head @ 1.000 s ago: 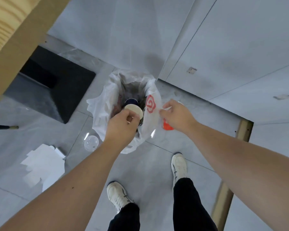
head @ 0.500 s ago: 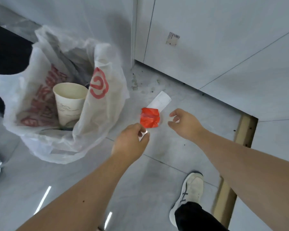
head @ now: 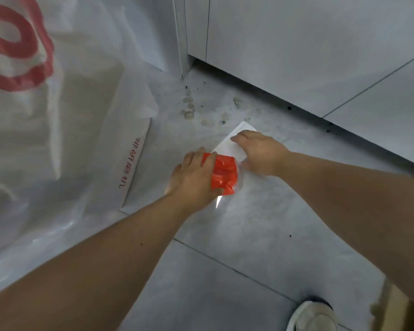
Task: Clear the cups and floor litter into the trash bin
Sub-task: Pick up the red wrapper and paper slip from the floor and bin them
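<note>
A: Start with the big thing. The translucent white plastic bin liner with red printing point(head: 46, 130) fills the whole left side, so the trash bin stands right beside the work, but its mouth is cut off and nothing inside it can be seen

B: So how far along is it, judging from here?

A: Midway at best, I'd say. Two bits of litter are on the grey tiled floor point(head: 225, 271) and neither is in the bin yet. No cups show anywhere in this view, so I can't tell how that part stands

B: And the hands?

A: The left hand point(head: 194, 177) lies over the crumpled red plastic wrapper point(head: 225, 174), fingers on its upper left edge; whether they have closed into a pinch I cannot tell. The right hand point(head: 261, 154) is spread flat, fingers apart, on the white slip of paper point(head: 234, 142), which lies partly under it and touches the wrapper

B: What else is hard to make out?

A: How much paper the palm covers, the dark specks and pale stains near the white cabinet base point(head: 296, 56), and a white shoe point(head: 313, 316) cut off at the bottom edge
</note>
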